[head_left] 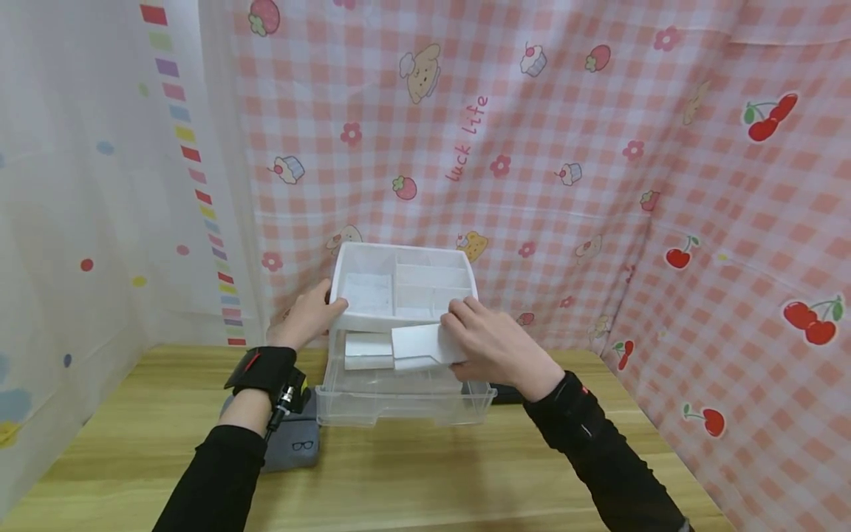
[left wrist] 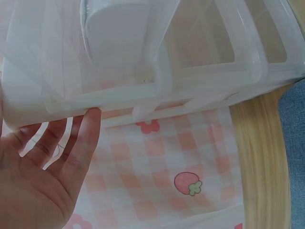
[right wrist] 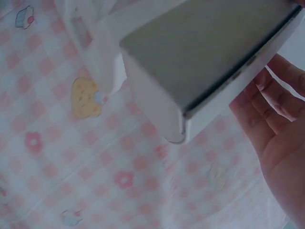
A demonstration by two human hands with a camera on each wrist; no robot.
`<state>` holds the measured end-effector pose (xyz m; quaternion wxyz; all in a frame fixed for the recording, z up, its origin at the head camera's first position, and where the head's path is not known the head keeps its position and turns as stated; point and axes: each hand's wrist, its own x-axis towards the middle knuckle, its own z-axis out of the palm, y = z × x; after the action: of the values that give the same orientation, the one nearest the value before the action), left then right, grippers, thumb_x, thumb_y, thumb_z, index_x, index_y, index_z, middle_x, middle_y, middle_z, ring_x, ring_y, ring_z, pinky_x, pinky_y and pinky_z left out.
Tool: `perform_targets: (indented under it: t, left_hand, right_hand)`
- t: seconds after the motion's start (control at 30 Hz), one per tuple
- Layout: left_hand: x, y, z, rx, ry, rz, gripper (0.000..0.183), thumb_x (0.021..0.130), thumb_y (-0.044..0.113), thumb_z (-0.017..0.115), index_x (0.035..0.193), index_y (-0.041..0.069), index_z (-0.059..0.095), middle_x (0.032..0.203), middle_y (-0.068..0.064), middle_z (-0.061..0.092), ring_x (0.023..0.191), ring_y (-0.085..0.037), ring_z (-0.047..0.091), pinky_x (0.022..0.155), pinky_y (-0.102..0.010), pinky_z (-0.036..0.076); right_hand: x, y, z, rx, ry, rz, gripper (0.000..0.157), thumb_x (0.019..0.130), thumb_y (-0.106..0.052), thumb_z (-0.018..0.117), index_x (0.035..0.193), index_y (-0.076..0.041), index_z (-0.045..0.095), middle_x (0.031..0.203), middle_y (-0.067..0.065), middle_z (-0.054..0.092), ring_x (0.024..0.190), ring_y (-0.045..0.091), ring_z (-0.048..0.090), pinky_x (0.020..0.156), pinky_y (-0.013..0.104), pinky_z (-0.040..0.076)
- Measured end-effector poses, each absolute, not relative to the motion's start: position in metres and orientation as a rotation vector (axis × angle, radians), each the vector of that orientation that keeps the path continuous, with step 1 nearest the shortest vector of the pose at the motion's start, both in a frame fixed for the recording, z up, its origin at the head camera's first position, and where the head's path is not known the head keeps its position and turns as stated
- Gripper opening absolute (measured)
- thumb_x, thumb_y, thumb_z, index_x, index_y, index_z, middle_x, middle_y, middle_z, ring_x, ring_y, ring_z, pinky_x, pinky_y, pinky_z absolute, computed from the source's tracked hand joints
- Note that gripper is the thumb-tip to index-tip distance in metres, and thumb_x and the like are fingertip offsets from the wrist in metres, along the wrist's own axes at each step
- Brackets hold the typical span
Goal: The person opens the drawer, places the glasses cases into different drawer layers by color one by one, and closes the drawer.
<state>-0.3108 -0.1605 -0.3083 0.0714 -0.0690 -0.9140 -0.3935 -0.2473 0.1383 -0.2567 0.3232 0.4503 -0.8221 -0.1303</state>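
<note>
The box (head_left: 422, 346) is held by the right hand (head_left: 492, 343) above the pulled-out drawer (head_left: 346, 410), and a dark seam (right wrist: 238, 74) along it is plainly shown by the right wrist view. Beside it, a second box (head_left: 368, 349) is seen in the drawer. The organizer (head_left: 372, 323) is gripped at its left rim by the left hand (head_left: 307, 314). The glasses print (head_left: 302, 445) on the case (head_left: 286, 459) is shown by the head view, only the case's edge by the left wrist view.

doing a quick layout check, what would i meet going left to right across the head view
Multicoloured dashed printed band → person's left grip → ungripped white rectangular box → held white rectangular box → person's right grip → rightmost red cherry-pair print.
</note>
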Motion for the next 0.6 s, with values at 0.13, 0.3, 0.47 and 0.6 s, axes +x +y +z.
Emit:
perform_targets:
  t: [0.13, 0.3, 0.47, 0.6]
  left_hand:
    - [-0.311, -0.161, -0.308, -0.210, -2.757, -1.175, 0.031, 0.096, 0.029, 0.041, 0.115, 0.005, 0.043, 0.115, -0.020, 0.054, 0.080, -0.025, 0.054, 0.064, -0.029, 0.040]
    - [-0.311, -0.160, -0.308, -0.200, -2.756, -1.178, 0.032, 0.096, 0.029, 0.041, 0.117, 0.006, 0.043, 0.119, -0.021, 0.054, 0.082, -0.026, 0.055, 0.065, -0.029, 0.041]
    - [-0.310, -0.161, -0.309, -0.214, -2.756, -1.203, 0.032, 0.096, 0.028, 0.041, 0.118, 0.005, 0.043, 0.124, -0.022, 0.053, 0.088, -0.028, 0.057, 0.067, -0.029, 0.045]
    - [-0.310, -0.162, -0.307, -0.206, -2.758, -1.187, 0.030, 0.096, 0.029, 0.041, 0.115, 0.006, 0.043, 0.118, -0.021, 0.054, 0.086, -0.027, 0.057, 0.066, -0.029, 0.044]
  right_hand:
    - [-0.249, 0.117, -0.261, 1.241, -2.130, -0.458, 0.049, 0.066, -0.036, 0.078, 0.098, -0.007, 0.054, 0.092, 0.004, 0.051, 0.078, 0.016, 0.049, 0.059, 0.025, 0.051]
    - [-0.254, 0.096, -0.267, 1.292, -2.136, -0.552, 0.046, 0.067, -0.040, 0.076, 0.093, -0.009, 0.056, 0.089, 0.003, 0.052, 0.074, 0.015, 0.049, 0.056, 0.024, 0.049]
    - [-0.260, 0.081, -0.275, 1.343, -2.180, -0.646, 0.049, 0.069, -0.045, 0.075, 0.096, -0.008, 0.060, 0.092, 0.002, 0.057, 0.079, 0.014, 0.055, 0.065, 0.024, 0.052]
    - [-0.266, 0.073, -0.284, 1.361, -2.143, -0.743, 0.053, 0.070, -0.053, 0.074, 0.097, -0.009, 0.062, 0.093, 0.000, 0.060, 0.082, 0.013, 0.057, 0.072, 0.023, 0.051]
